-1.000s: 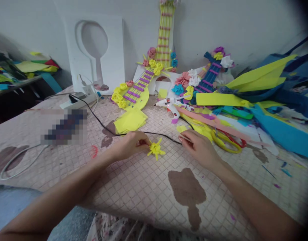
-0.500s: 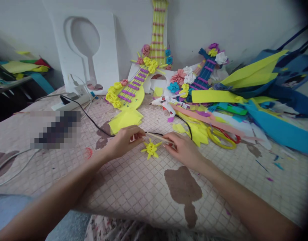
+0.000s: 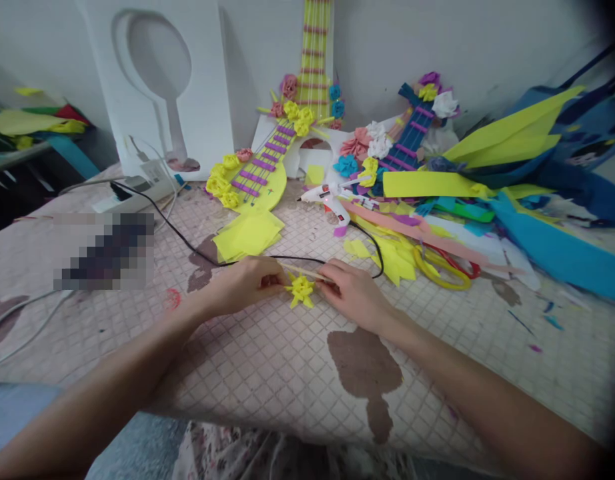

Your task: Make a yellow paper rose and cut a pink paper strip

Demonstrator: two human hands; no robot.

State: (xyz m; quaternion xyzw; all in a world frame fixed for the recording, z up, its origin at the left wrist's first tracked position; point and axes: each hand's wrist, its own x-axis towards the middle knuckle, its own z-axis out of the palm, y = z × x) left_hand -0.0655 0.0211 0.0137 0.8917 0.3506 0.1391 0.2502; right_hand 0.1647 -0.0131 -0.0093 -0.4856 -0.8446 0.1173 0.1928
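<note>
Two hands meet at the middle of the quilted pink tabletop (image 3: 267, 373) in the head view. The left hand (image 3: 245, 283) is curled nearly closed, thumb and forefinger pinching the left edge of the small yellow foam flower (image 3: 301, 291), which lies on the tabletop between the hands. The right hand (image 3: 355, 297) is closed in a fingertip pinch on the thin wooden stick (image 3: 302, 271). The stick slants just above the flower toward the left fingers; whether its tip touches them cannot be told.

Recommended practice, as a judgement:
- Pin the flower flat.
- Grip the stick close to its working end.
- Work it at the petals in short, controlled strokes.
- Stay clear of the black cable (image 3: 187, 243) just behind and the white glue gun (image 3: 327, 195) beyond.
</note>
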